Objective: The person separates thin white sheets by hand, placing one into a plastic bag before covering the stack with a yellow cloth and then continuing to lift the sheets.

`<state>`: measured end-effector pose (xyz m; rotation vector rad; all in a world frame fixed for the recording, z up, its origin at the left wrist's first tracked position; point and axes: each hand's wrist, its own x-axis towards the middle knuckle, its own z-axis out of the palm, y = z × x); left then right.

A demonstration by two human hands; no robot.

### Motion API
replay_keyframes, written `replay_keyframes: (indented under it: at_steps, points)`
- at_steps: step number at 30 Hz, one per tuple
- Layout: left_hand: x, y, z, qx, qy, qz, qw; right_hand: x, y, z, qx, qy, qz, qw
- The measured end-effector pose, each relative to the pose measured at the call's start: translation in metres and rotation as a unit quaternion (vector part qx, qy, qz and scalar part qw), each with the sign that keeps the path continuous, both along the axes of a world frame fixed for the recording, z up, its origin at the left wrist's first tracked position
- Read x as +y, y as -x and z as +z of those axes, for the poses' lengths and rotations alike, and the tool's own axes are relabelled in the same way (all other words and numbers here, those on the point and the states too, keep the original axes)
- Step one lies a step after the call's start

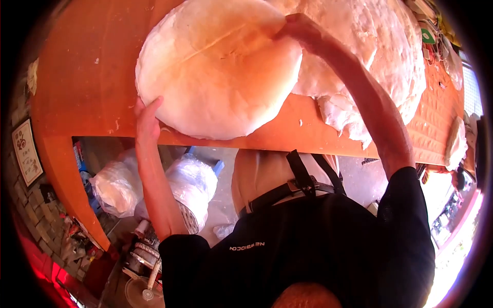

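Note:
A large, round, soft white pad (221, 77), which looks like wadding, lies over the orange table (92, 77), with a long crease across its upper face. My left hand (148, 115) grips its lower left rim, thumb on top and fingers hidden beneath. At the upper right rim, my right hand (300, 31) is closed on the pad's edge, its fingertips partly out of sight. Right beside the pad, partly under my right forearm, spreads a bigger heap of lumpy white wadding (349, 31).
The table's front edge runs just before my body. Below it stand plastic-wrapped white rolls (192, 177). A machine with a handle (149, 277) sits at the lower left. Another white piece (456, 143) rests at the table's right end, near assorted clutter (436, 36).

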<state>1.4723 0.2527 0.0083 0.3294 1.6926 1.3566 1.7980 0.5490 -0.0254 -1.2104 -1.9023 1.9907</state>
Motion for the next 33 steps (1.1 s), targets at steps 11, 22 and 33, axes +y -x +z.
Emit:
replay_keyframes:
  at_steps: [11,22,33]
  points:
    - [-0.005,0.085,0.008,0.058,-0.041,0.006,0.997,-0.044,0.056,0.013,0.060,-0.031,-0.078,0.995]
    - [-0.034,0.143,-0.044,0.381,0.098,0.107,0.913,-0.004,-0.142,0.047,-0.181,-0.314,-0.357,0.861]
    - [0.038,-0.190,0.039,0.156,-0.075,-0.188,0.967,0.007,-0.165,0.054,0.051,-0.358,-0.073,0.930]
